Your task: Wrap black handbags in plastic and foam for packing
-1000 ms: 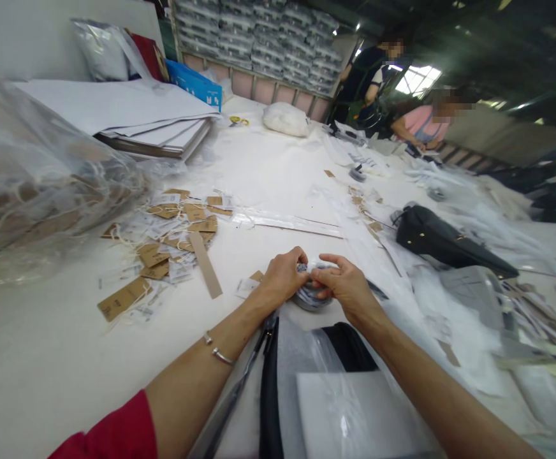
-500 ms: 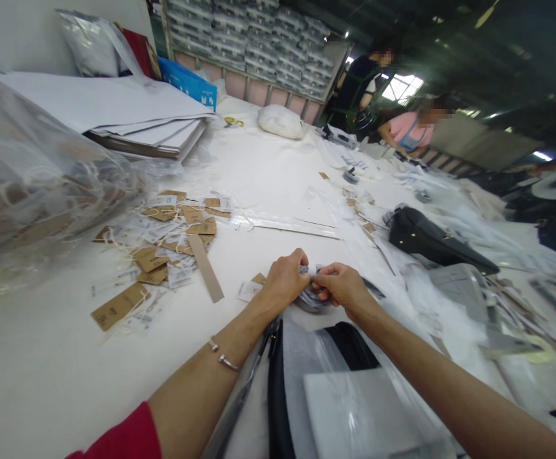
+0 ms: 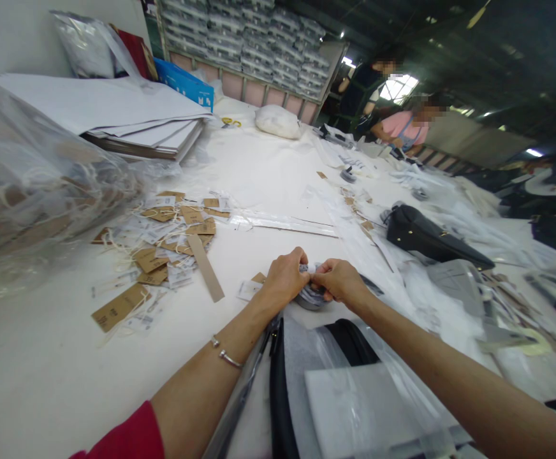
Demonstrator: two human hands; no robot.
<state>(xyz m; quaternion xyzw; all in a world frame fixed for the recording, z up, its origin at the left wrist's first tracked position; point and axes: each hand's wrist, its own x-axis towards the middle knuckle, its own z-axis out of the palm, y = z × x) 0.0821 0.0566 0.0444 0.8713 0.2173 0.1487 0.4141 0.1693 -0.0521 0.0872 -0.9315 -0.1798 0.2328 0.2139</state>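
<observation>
My left hand (image 3: pixel 284 278) and my right hand (image 3: pixel 339 279) meet over a coiled, wrapped strap (image 3: pixel 312 301), grey and dark. Both are closed, thumbs and forefingers pinching at the top of the coil, where a small white piece shows between them. The fingers hide part of the coil. Just below it, nearest to me between my forearms, lies a black bag (image 3: pixel 278 389) with white wrapping sheet and clear plastic over it. Left of my left hand are a small white label (image 3: pixel 248 291) and a flat brown card strip (image 3: pixel 205 268).
A pile of brown hang tags (image 3: pixel 152 260) with strings lies left. Beyond are a clear plastic bag (image 3: pixel 43 172), stacked white sheets (image 3: pixel 101 105) and yellow-handled scissors (image 3: pixel 231 122). Another black bag (image 3: pixel 431 236) lies right, near crumpled plastic. Two people are at the far side.
My right hand has shifted slightly to the left, closer to my left hand, still pinching at the coil. The view has moved a little; the coil stays in place.
</observation>
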